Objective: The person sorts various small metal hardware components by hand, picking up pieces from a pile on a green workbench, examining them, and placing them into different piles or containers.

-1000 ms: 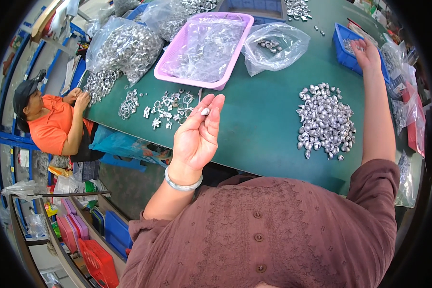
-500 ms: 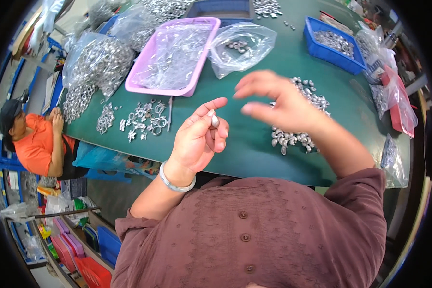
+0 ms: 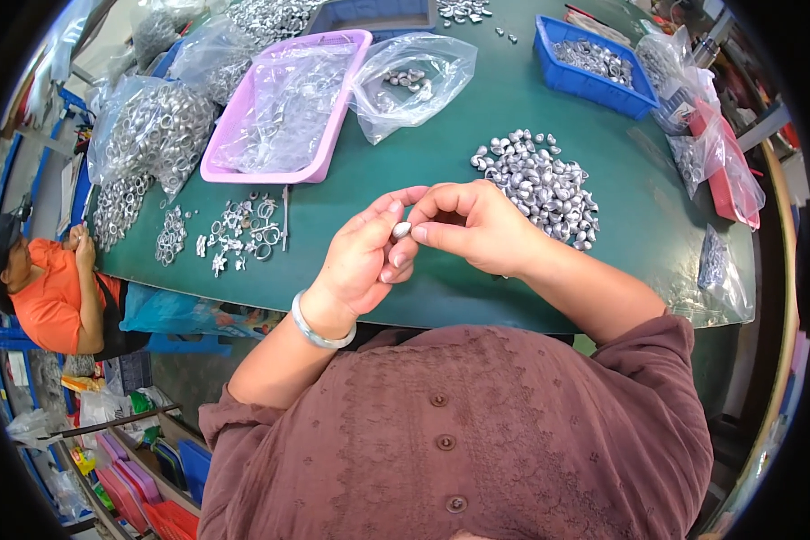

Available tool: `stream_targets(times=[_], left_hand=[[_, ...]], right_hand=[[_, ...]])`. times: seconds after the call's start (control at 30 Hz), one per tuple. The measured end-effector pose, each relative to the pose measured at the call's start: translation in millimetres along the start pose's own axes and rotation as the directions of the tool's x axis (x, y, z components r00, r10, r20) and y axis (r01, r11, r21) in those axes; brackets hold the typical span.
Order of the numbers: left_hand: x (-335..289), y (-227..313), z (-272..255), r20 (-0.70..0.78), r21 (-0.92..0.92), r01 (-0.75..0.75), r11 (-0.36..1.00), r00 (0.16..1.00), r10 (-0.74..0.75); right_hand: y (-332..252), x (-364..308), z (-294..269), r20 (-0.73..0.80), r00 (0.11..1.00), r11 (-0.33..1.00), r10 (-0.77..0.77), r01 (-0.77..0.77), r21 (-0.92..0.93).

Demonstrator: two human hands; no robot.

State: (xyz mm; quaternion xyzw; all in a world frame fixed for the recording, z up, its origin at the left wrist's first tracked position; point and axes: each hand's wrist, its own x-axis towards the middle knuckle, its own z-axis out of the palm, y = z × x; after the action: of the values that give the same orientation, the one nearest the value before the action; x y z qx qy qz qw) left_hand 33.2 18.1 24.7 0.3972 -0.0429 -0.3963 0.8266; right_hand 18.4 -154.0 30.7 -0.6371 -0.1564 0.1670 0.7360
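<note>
Over the near edge of the green table, my left hand (image 3: 358,247) pinches a small silver-grey oval metal piece (image 3: 401,230) between thumb and fingers. My right hand (image 3: 479,225) meets it from the right, its thumb and forefinger closed at the same piece. Exactly how the right fingertips grip it is partly hidden. Just beyond my right hand spreads a pile of similar rounded metal pieces (image 3: 549,193). An open clear plastic bag (image 3: 414,99) holding a few pieces lies further off.
Left of the bag stands a pink tray (image 3: 319,168) lined with clear plastic. Ring-shaped castings (image 3: 234,236) and bulging bags of metal parts (image 3: 153,135) lie at the left. A blue bin (image 3: 594,81) sits far right. A person in orange (image 3: 58,297) sits at the left.
My right hand has come in from over the pile to the left hand and closed at the metal piece. The piece has tilted. The whole view has shifted slightly.
</note>
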Motion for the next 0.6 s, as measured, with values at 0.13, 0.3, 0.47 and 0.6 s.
stream_targets(times=[0.13,0.3,0.47,0.6], left_hand=[[3,0,1,-0.015,0.021,0.011,1.0,1.0,-0.011],[8,1,3,-0.054,0.097,-0.003,0.995,0.998,0.009],[12,1,1,-0.049,0.152,-0.013,0.988,0.999,0.021],[14,2,3,-0.051,0.192,-0.026,0.981,0.998,0.036]], right_hand=[[5,-2,0,-0.05,0.998,0.999,-0.037,0.038,0.012],[3,-4,-4,-0.014,1.0,0.998,0.01,-0.009,0.06],[9,-5,-5,-0.034,0.999,0.998,-0.023,0.025,0.06],[7,-5,-6,-0.038,0.999,0.998,-0.035,0.036,0.046]])
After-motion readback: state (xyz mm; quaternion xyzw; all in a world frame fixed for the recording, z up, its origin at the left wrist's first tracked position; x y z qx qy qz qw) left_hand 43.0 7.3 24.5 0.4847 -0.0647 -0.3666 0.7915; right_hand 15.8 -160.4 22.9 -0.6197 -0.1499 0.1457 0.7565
